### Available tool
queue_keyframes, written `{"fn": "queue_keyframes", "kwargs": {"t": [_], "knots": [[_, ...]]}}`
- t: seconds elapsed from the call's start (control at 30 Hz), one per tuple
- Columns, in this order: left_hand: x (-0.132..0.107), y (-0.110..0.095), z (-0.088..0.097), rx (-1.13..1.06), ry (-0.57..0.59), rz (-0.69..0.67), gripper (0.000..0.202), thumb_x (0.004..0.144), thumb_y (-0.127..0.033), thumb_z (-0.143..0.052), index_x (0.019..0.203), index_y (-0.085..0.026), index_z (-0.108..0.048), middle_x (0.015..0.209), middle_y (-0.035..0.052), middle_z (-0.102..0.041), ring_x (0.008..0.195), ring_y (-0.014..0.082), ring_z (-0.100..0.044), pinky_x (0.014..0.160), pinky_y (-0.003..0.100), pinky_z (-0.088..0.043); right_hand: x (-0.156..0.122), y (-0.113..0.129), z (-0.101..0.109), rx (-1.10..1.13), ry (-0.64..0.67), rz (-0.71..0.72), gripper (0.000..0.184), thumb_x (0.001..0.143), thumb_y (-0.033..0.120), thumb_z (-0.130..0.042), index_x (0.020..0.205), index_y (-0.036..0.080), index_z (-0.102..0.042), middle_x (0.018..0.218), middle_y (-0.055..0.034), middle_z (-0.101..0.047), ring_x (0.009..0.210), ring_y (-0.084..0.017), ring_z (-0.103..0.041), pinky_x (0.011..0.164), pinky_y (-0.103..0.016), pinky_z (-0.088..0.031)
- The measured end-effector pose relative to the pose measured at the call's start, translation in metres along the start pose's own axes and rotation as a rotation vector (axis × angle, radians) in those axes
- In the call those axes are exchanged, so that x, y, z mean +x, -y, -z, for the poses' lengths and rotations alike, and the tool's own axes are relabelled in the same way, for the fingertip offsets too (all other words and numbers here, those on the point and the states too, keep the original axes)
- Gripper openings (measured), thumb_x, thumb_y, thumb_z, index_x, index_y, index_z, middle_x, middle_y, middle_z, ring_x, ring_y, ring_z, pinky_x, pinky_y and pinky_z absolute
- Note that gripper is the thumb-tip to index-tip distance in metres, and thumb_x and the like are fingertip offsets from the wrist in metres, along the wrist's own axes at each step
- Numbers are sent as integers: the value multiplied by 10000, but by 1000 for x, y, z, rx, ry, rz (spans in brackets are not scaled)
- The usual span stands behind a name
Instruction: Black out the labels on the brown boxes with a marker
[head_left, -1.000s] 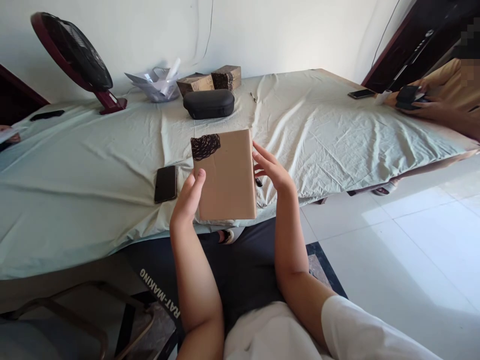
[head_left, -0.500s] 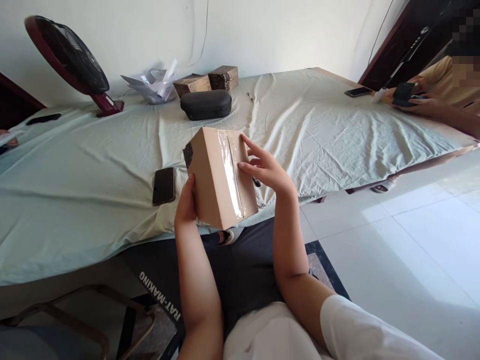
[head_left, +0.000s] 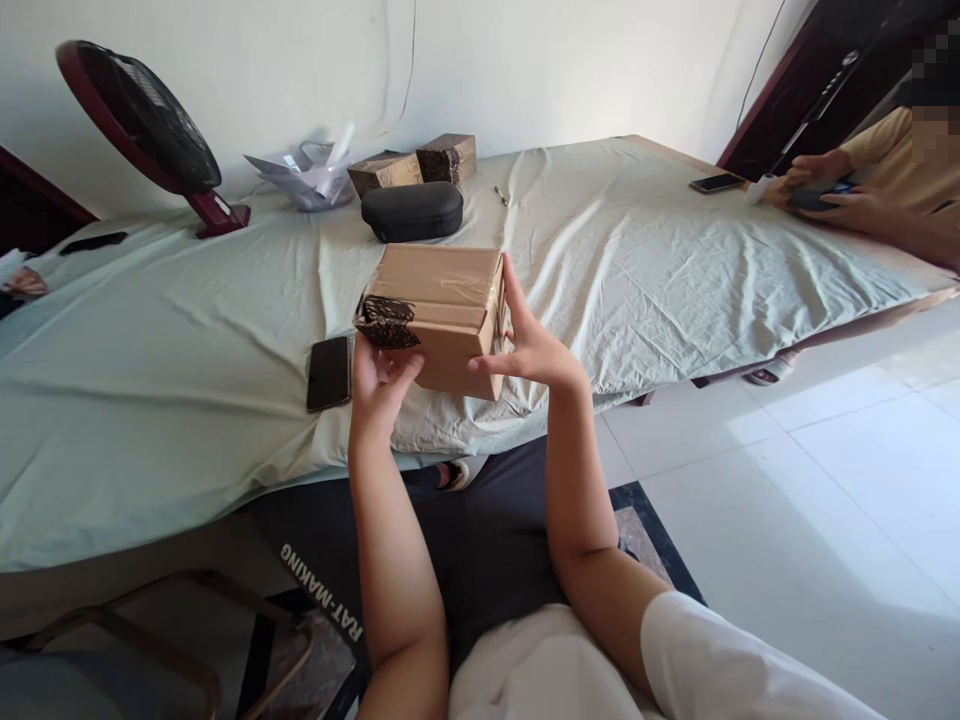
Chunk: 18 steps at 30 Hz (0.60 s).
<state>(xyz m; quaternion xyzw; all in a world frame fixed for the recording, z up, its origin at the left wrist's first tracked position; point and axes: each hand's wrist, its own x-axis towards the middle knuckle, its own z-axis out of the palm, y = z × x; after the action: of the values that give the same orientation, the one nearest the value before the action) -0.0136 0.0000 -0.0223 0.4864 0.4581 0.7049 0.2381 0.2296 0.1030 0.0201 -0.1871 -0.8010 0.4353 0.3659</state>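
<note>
A taped brown cardboard box with black scribble on its near left corner is held over the front part of the table. My left hand grips its left end, thumb on the near face and the other fingers partly hidden beneath. At the right end, my right hand clasps the box, its thumb on the near face and a finger up along the edge. A black phone lies on the cloth just left of my left hand.
Behind the box are a black zip case, two small cartons, a clear plastic bag and a fan. Another phone lies at the far right, near a person's hands. Green cloth covers the table.
The box has been turned in my hands: its clear-taped face no longer faces me, and the scribbled corner has come to the near left. My right thumb now presses the near face.
</note>
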Motion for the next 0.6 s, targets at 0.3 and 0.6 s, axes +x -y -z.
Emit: {"fn": "queue_keyframes", "kwargs": {"t": [0.3,0.6], "knots": [[-2,-12,11,-38,-123,115,656,845,-698,-771,1333,-281,-636,1368,117,-665,1156,284,-707,899,384,-627,-2,-9,4,14,84,46,1553,724,649,-960,1836,352,82,1945,-68,78,1803,-419,13,1431,-690,-182],[3,-34,0,-20,-219,201,476,637,-345,-703,1092,-254,-597,1136,65,-612,966,209,-600,657,242,-502,-4,-11,8,28,126,85,1531,709,510,-971,1831,343,57,1938,-95,23,1796,-430,-37,1431,-679,-198]]}}
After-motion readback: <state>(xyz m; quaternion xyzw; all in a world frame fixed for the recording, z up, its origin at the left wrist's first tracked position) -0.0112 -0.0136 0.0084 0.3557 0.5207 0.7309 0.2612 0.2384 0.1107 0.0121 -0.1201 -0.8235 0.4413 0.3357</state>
